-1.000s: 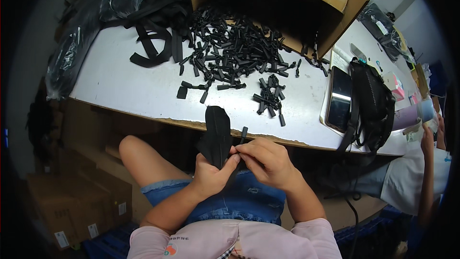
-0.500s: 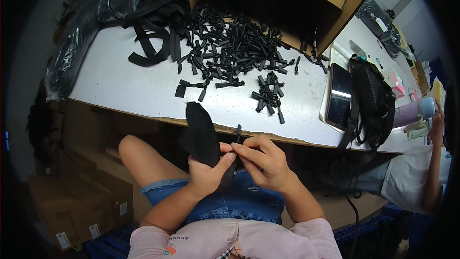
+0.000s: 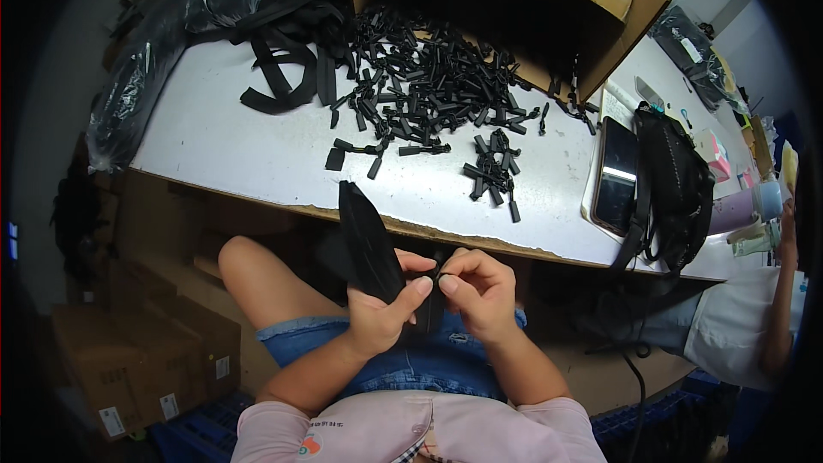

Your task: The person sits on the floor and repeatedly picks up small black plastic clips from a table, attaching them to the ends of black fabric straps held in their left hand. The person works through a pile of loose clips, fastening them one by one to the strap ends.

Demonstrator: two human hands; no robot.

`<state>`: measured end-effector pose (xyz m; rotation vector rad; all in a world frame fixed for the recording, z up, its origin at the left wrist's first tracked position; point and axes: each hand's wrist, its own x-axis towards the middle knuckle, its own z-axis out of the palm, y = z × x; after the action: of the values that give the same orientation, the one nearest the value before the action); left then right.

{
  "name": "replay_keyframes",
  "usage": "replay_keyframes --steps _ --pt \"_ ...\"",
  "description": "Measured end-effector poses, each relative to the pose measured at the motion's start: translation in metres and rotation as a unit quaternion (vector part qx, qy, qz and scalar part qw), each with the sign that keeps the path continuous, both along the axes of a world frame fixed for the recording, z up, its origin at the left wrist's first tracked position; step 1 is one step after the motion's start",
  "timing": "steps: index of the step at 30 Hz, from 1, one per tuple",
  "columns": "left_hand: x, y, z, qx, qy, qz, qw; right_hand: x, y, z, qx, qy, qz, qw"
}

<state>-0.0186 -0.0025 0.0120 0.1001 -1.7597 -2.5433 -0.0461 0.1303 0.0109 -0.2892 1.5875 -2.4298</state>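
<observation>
White surface (image 3: 257, 159), with a heap of small black parts (image 3: 429, 77) on it. Near its edge, both arms bend inward. Left hand (image 3: 380, 315) grips black cloth (image 3: 369, 236); right hand (image 3: 483, 291) pinches a tiny dark piece (image 3: 438, 259) beside it.

Held piece (image 3: 369, 240) matt black cloth; small pulls (image 3: 459, 90) look matt plastic to me; tabletop (image 3: 266, 154) smooth, slightly glossy, edge (image 3: 480, 243) rough, woody; carton (image 3: 630, 34) cardboard; wrap (image 3: 133, 107) shiny clear plastic
</observation>
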Motion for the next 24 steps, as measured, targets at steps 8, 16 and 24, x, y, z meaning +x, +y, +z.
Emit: replay_keyframes --steps 8,16,24 --pt "0.000 -0.001 -0.001 0.000 0.015 -0.050 0.999 -0.006 0.014 0.000 -0.027 -0.131 0.106 0.985" --pt "-0.002 0.001 0.002 -0.041 0.047 -0.022 0.998 0.002 0.006 -0.014 0.153 0.159 -0.015 0.975" --pt "-0.002 -0.008 0.000 -0.077 0.090 -0.070 0.990 0.004 0.006 -0.017 0.098 0.141 0.002 0.985"
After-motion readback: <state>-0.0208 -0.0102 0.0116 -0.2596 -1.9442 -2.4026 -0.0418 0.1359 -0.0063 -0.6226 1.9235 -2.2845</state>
